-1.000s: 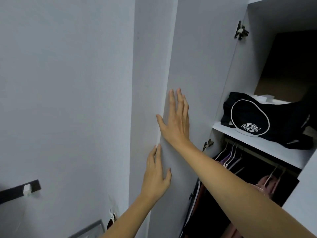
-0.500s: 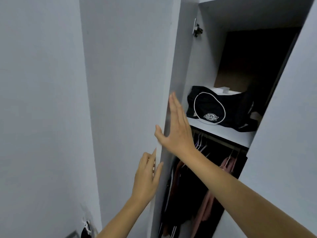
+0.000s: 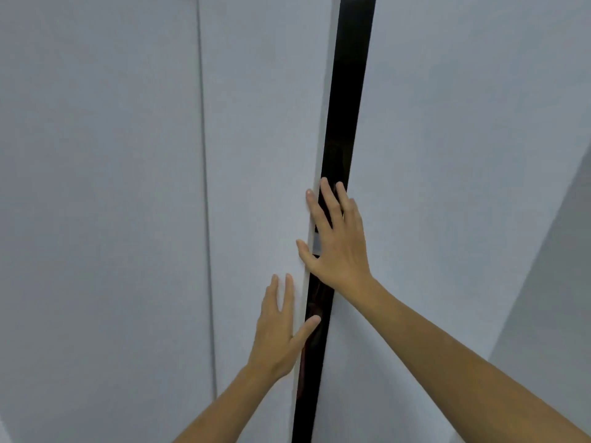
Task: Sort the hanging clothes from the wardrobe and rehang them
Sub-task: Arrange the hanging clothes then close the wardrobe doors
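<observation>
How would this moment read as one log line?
left hand: flat on left door | right hand: at door edge | dark gap: narrow

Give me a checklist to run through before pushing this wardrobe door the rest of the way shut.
1. Door not yet closed: a narrow dark gap remains between the left door and the right door. Not ok.
2. Fingers out of the gap: the right hand lies across the gap, its fingers over the dark opening. Not ok.
3. Thumb out of the gap: the left hand lies flat on the left door, but its thumb reaches over the opening. Not ok.
4. Clothes out of the closing edge: the inside is too dark to see. Cannot tell.
5. Both hands free, holding nothing. Ok.
</observation>
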Demonstrator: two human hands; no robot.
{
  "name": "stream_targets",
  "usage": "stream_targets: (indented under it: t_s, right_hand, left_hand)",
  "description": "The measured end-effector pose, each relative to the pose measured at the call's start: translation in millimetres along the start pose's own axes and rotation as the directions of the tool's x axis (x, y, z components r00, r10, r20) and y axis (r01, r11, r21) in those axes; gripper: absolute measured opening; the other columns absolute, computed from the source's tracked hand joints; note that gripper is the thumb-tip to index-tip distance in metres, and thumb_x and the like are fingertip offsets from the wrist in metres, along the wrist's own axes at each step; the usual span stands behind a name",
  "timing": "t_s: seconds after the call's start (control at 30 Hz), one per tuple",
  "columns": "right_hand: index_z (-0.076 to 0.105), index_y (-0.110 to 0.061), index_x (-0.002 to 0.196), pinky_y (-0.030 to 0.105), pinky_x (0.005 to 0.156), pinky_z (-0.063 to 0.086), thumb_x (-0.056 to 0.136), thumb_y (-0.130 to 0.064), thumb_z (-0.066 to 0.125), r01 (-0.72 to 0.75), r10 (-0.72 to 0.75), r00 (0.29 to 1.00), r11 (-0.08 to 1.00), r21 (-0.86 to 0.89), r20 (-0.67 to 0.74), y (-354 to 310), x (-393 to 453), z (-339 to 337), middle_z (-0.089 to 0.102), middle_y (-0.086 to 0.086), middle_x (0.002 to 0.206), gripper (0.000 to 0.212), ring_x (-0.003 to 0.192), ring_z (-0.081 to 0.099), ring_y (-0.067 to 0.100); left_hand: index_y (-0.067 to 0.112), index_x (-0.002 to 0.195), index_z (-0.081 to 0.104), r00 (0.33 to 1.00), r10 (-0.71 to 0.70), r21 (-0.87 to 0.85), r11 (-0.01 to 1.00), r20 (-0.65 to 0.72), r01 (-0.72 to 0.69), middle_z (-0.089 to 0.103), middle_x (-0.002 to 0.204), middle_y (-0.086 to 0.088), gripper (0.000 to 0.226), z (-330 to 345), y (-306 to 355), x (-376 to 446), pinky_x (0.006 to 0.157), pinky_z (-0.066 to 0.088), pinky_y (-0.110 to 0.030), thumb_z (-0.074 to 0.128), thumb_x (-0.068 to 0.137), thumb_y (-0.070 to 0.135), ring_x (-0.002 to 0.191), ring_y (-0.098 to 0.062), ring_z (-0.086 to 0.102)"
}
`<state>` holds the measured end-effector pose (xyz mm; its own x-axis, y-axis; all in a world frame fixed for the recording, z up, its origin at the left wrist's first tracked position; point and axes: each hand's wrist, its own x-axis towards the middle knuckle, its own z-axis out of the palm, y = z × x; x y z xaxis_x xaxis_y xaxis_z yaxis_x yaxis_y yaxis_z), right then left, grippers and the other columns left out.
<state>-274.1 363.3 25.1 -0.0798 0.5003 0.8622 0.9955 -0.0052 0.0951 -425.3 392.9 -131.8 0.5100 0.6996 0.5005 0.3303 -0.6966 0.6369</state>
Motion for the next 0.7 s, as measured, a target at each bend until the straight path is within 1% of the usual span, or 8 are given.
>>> stream_targets:
  t_s: [0.1, 0.17, 0.23, 0.27, 0.33, 0.4, 0.53, 0.7]
  right_hand:
    - [0.013, -0.019, 0.167, 0.058, 0.127, 0.014, 0.096, -0.051, 0.063, 0.004, 0.003, 0.999, 0.991, -0.137, 0.054, 25, 3, 0, 0.000, 0.007, 0.175, 0.092, 0.161, -0.006, 0.030]
    - [0.009, -0.017, 0.167, 0.056, 0.128, 0.011, 0.098, -0.052, 0.060, -0.002, 0.017, 0.997, 0.982, -0.190, 0.080, 35, 3, 1, -0.003, 0.005, 0.175, 0.093, 0.161, -0.008, 0.029]
    - [0.007, -0.016, 0.167, 0.056, 0.128, 0.010, 0.098, -0.051, 0.060, -0.028, 0.050, 0.994, 0.974, -0.225, 0.096, 45, 3, 5, -0.006, 0.004, 0.175, 0.094, 0.161, -0.010, 0.029]
    - [0.006, -0.016, 0.167, 0.057, 0.128, 0.010, 0.098, -0.051, 0.061, -0.047, 0.074, 0.992, 0.968, -0.245, 0.103, 50, 4, 7, -0.007, 0.003, 0.175, 0.095, 0.161, -0.011, 0.029]
    - [0.004, -0.015, 0.167, 0.058, 0.128, 0.010, 0.097, -0.050, 0.064, -0.080, 0.118, 0.986, 0.953, -0.291, 0.115, 61, 7, 13, -0.010, 0.004, 0.175, 0.099, 0.160, -0.013, 0.029]
    - [0.003, -0.014, 0.167, 0.058, 0.128, 0.011, 0.096, -0.050, 0.066, -0.099, 0.148, 0.981, 0.937, -0.334, 0.124, 69, 10, 19, -0.011, 0.004, 0.175, 0.102, 0.160, -0.015, 0.029]
    - [0.000, -0.012, 0.167, 0.056, 0.128, 0.013, 0.097, -0.048, 0.066, -0.127, 0.187, 0.973, 0.925, -0.359, 0.138, 81, 15, 32, -0.013, 0.005, 0.174, 0.103, 0.160, -0.014, 0.028]
    - [-0.003, -0.008, 0.166, 0.054, 0.129, 0.009, 0.097, -0.045, 0.067, -0.155, 0.232, 0.962, 0.900, -0.407, 0.146, 88, 17, 47, -0.014, 0.008, 0.174, 0.105, 0.160, -0.014, 0.027]
  left_hand:
    - [0.041, 0.152, -0.038, 0.999, -0.043, 0.120, 0.992, 0.003, 0.042, -0.041, 0.164, 0.007, 0.102, 32, 7, 25, 0.130, 0.009, -0.052, 0.035, 0.095, 0.083, 0.157, -0.017, -0.027]
    - [0.033, 0.149, -0.044, 0.996, -0.090, 0.223, 0.971, 0.004, 0.087, -0.042, 0.164, -0.005, 0.105, 51, 12, 37, 0.130, 0.010, -0.052, 0.021, 0.090, 0.090, 0.157, -0.028, -0.026]
    - [0.027, 0.149, -0.046, 0.992, -0.125, 0.296, 0.948, 0.012, 0.116, -0.040, 0.164, -0.013, 0.107, 64, 18, 48, 0.128, 0.014, -0.053, 0.007, 0.084, 0.093, 0.158, -0.035, -0.020]
    - [0.026, 0.149, -0.046, 0.991, -0.131, 0.322, 0.939, 0.019, 0.118, -0.039, 0.164, -0.015, 0.107, 69, 20, 54, 0.127, 0.017, -0.054, 0.005, 0.083, 0.093, 0.158, -0.037, -0.017]
    - [0.027, 0.151, -0.044, 0.990, -0.138, 0.334, 0.935, 0.041, 0.116, -0.039, 0.164, -0.015, 0.107, 75, 22, 64, 0.125, 0.020, -0.057, 0.009, 0.085, 0.093, 0.159, -0.039, -0.015]
    - [0.029, 0.151, -0.043, 0.988, -0.140, 0.338, 0.935, 0.070, 0.109, -0.040, 0.163, -0.013, 0.107, 80, 22, 73, 0.124, 0.020, -0.058, 0.014, 0.086, 0.092, 0.158, -0.039, -0.017]
    - [0.027, 0.152, -0.041, 0.985, -0.138, 0.424, 0.902, 0.100, 0.083, -0.047, 0.159, -0.012, 0.107, 88, 18, 86, 0.124, 0.023, -0.059, 0.018, 0.090, 0.090, 0.157, -0.039, -0.020]
    - [0.024, 0.154, -0.038, 0.979, -0.167, 0.491, 0.867, 0.118, 0.089, -0.046, 0.160, -0.017, 0.107, 98, 17, 101, 0.122, 0.026, -0.061, 0.016, 0.089, 0.089, 0.157, -0.042, -0.018]
